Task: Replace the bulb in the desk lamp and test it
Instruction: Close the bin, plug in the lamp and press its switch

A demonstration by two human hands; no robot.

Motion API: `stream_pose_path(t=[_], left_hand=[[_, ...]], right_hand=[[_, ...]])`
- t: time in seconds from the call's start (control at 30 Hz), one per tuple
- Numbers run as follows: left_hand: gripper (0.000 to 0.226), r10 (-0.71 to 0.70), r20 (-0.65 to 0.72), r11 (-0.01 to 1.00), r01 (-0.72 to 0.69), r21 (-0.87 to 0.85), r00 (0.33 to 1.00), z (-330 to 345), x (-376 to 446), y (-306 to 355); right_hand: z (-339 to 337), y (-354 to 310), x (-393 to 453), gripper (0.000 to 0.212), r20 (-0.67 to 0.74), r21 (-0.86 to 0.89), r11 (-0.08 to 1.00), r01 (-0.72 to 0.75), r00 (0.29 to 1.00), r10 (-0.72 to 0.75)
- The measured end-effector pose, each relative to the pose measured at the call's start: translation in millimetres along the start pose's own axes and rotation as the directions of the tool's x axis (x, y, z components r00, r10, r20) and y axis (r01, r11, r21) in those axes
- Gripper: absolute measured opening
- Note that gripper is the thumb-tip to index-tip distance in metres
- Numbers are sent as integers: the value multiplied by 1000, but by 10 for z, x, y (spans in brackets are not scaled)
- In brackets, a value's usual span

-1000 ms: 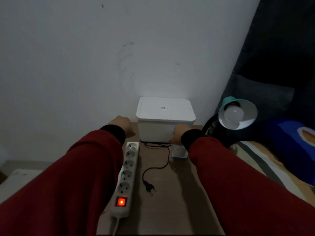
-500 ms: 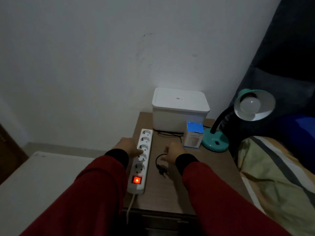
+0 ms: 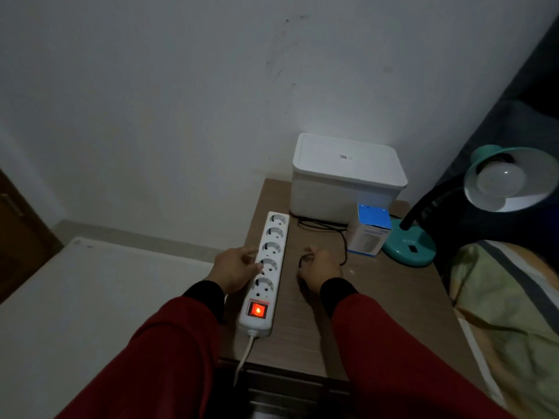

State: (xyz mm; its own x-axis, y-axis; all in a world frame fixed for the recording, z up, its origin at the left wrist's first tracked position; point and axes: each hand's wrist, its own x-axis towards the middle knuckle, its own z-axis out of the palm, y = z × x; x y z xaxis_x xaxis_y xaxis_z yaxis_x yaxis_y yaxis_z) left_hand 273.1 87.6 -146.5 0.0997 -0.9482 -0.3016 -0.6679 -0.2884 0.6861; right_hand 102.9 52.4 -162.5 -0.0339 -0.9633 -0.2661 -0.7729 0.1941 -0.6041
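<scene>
- Here, in a dim room, a person in red sleeves with black cuffs reaches over a wood-grain worktop (image 3: 378,303) set against a pale wall.
- The left hand (image 3: 237,269) lies against the left edge of a white power strip (image 3: 266,267), fingers loosely spread, fingertips touching the strip beside its fourth socket from the far end; it grips nothing.
- The strip's rocker switch (image 3: 257,309) glows red at the near end, and all five sockets show bare.
- The right hand (image 3: 320,267) is curled on the worktop just right of the strip, fingers drawn together over the black cord (image 3: 343,243); whether the plug sits between them cannot be told, as the hand hides it.
- The cord loops back along the worktop toward the front of a white lidded box (image 3: 344,179) at the wall.
- The teal desk lamp (image 3: 411,249) stands at the worktop's far right corner, its black gooseneck bending up to a shade that faces the camera.
- A white bulb (image 3: 499,178) sits in the shade, unlit.
- A small blue-and-white carton (image 3: 367,232) stands upright between the box and the lamp's base, just beside both.
- A striped bedcover (image 3: 508,297) lies to the right of the worktop.
</scene>
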Motion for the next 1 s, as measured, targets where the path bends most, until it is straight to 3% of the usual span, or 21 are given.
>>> stream_pose_path(t=[0.23,0.33,0.53,0.77,1.0], left_hand=[[47,-16,10,996,16,-87,1000,-27,138,25],[46,-30,26,987,33,-157,999,-4,148,-15],[45,-11,9,975,13,-224,1000,6,150,-73],[46,-2,33,969,10,-245,999,-1,164,-75],[46,9,16,971,-5,-238,1000,10,179,-89]], right_hand=[[-236,-447,171,51,-211,350,911,219,966,-151],[-192,-555,214,41,-259,311,908,280,944,-203],[65,-506,233,17,-240,258,934,246,953,-185],[209,-460,216,15,-167,68,948,311,940,-297],[262,-459,250,12,-164,-53,952,301,938,-306]])
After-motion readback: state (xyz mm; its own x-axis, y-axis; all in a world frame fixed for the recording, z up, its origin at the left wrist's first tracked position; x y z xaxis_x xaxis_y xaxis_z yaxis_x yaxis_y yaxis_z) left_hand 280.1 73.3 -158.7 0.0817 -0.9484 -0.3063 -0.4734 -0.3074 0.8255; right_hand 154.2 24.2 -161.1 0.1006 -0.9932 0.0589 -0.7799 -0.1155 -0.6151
